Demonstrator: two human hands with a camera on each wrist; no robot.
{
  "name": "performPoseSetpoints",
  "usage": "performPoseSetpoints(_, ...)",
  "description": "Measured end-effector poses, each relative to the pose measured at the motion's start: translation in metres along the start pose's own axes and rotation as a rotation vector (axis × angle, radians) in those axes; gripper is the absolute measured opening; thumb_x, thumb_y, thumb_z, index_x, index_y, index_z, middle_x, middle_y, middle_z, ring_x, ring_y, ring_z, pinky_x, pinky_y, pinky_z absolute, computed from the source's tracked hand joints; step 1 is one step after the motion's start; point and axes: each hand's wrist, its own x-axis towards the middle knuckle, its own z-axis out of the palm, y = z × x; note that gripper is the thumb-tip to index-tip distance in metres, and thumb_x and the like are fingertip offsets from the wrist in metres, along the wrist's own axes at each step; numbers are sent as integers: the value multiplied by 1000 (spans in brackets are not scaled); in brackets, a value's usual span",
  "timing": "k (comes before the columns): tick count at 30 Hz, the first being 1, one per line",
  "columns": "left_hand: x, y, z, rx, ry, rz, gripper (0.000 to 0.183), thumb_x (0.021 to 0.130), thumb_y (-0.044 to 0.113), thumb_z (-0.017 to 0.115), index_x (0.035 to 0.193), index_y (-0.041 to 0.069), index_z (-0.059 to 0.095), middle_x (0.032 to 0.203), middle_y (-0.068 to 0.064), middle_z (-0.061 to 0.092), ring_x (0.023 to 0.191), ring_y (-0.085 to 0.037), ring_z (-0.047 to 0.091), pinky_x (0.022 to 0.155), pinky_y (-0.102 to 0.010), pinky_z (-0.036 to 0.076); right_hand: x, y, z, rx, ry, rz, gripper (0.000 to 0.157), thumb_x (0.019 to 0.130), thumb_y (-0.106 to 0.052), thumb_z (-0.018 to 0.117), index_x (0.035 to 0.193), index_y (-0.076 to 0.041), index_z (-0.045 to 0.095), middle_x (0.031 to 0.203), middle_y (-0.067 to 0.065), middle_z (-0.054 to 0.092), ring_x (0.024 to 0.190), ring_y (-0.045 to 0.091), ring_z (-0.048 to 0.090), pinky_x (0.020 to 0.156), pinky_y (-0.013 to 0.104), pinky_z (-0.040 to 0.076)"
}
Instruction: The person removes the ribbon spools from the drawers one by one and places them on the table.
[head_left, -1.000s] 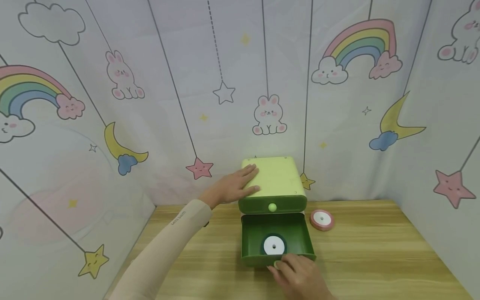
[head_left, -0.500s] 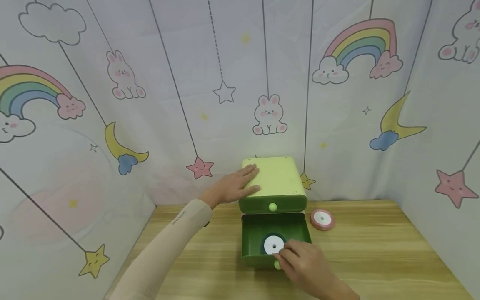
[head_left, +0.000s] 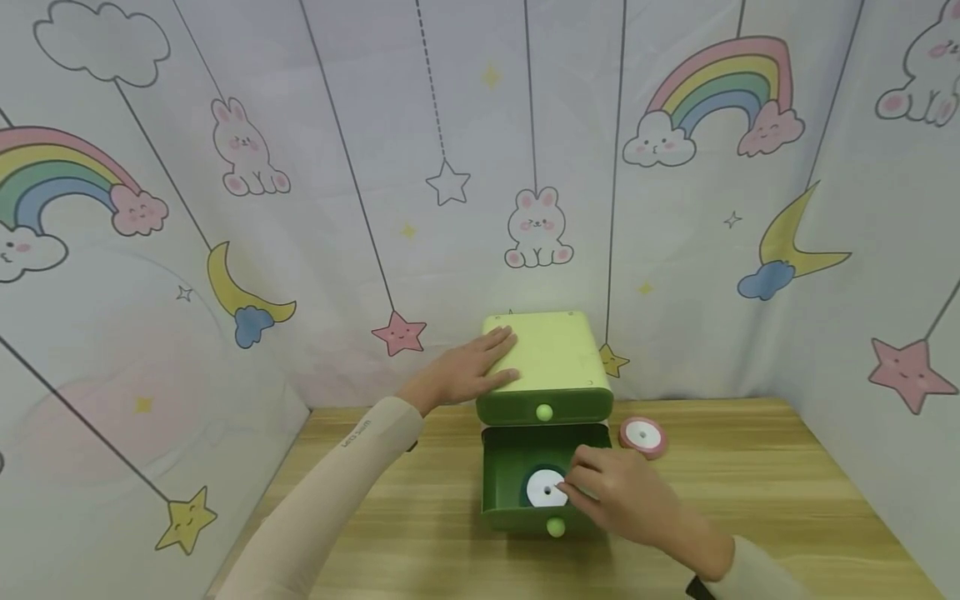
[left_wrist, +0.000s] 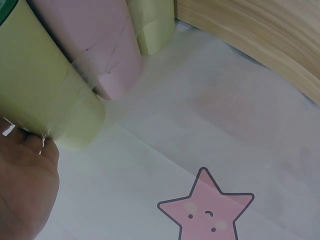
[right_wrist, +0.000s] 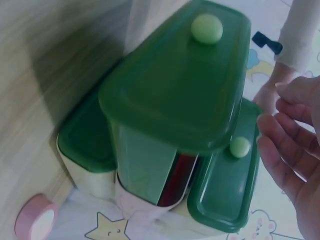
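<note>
A small drawer cabinet (head_left: 551, 350) with a pale yellow top stands against the backdrop. Its middle drawer (head_left: 498, 475), dark green with a round light green knob (head_left: 556, 527), is pulled out. Inside lies a white-centred spool (head_left: 542, 487) with a dark green rim. My left hand (head_left: 472, 368) rests flat on the cabinet top, fingers spread. Over the drawer's right front part hovers my right hand (head_left: 618, 493), fingers loosely bent and holding nothing; its fingertips overlap the spool in the head view. The right wrist view shows this hand (right_wrist: 295, 140) beside the drawer front (right_wrist: 175, 90), off the knob.
To the right of the cabinet, a pink spool (head_left: 652, 444) with a white centre lies on the wood-grain table (head_left: 750, 492). The closed top drawer (head_left: 510, 408) sits above the pulled-out one. A printed fabric backdrop (head_left: 360, 125) encloses the table at the back and sides.
My right hand has let go of the middle drawer's knob and moved up and over the drawer. The left hand and the drawer have stayed in place.
</note>
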Motion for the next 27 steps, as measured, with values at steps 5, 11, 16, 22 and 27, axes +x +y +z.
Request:
performPoseSetpoints(5,-1,1,-1,-4,-3,-2,89,102,80,27,171,26,8,180,5,4,167,-17,7,134,-46,24,7,11,-5,19,-111,-15,17,80,-14,90,79,-18,74,78,-8,61,65,-1,56,60,8,46)
performPoseSetpoints(11,-1,1,-1,-6,-4,-8,90,101,80,26,171,26,9,180,6,4,167,-16,7,134,-44,23,17,20,-8,-21,-237,-61,21,80,-18,91,78,-18,70,77,-9,56,62,-2,49,59,10,43)
performPoseSetpoints(16,-1,0,0,-7,-4,-12,89,101,81,26,171,28,8,180,7,4,167,-16,7,134,-44,23,25,26,-10,-23,-375,-62,20,85,-25,88,79,-19,70,78,-9,58,63,-1,53,58,13,43)
performPoseSetpoints(22,-1,0,-1,-5,-9,-5,89,102,79,26,171,26,8,180,6,4,167,-16,7,134,-44,23,35,32,-11,64,-580,26,10,90,-26,85,92,-18,78,85,-8,63,68,-1,55,60,14,46)
performPoseSetpoints(27,-1,1,-2,1,-15,-2,88,103,78,27,171,26,8,180,5,3,167,-17,7,134,-45,23,42,36,-10,85,-721,56,17,88,-28,86,99,-17,78,89,-8,65,71,0,54,63,16,47)
